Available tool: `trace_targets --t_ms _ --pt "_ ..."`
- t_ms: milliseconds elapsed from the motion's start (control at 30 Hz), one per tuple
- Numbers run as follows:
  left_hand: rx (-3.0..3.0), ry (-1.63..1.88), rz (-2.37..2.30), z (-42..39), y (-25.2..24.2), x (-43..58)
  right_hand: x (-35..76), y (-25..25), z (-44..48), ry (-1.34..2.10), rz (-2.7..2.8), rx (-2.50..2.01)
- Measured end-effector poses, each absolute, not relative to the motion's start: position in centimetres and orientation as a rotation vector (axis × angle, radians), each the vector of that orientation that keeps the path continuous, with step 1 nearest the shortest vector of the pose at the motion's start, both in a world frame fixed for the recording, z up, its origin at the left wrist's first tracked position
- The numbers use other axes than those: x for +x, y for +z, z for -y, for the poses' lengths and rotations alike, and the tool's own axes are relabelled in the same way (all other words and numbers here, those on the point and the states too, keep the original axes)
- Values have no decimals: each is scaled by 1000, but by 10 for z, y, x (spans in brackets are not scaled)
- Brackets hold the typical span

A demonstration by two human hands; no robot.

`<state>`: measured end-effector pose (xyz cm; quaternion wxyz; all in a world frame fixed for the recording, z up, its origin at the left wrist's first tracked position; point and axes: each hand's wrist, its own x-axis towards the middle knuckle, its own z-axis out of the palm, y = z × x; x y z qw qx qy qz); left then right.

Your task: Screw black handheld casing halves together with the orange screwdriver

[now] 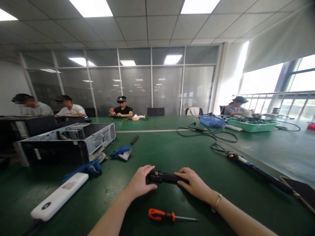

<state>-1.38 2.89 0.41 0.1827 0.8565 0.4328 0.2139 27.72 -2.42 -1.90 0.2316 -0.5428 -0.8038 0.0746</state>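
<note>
A long black device [164,177] lies flat on the green table [172,150] in front of me. My left hand [140,182] rests on its left end, fingers curled over it. My right hand [193,183] covers its right end, fingers bent down onto it. A screwdriver with an orange and black handle [169,216] lies on the table just nearer to me, between my forearms, untouched.
An open computer case [71,139] lies at the left, with blue gloves [121,152] and a white flat box [60,196] near it. Black cables [209,134] and a long black rod [261,172] run at the right. Blue and green trays and several seated people are at the far side.
</note>
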Motion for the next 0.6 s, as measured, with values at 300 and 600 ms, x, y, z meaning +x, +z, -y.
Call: trace_targets --t_ms 300,600 --pt "2452 381 -964 -20 18 -9 288 4 40 556 2277 -1290" --pt "2448 323 -1010 -15 20 -9 465 -15 34 -434 1484 -2235"
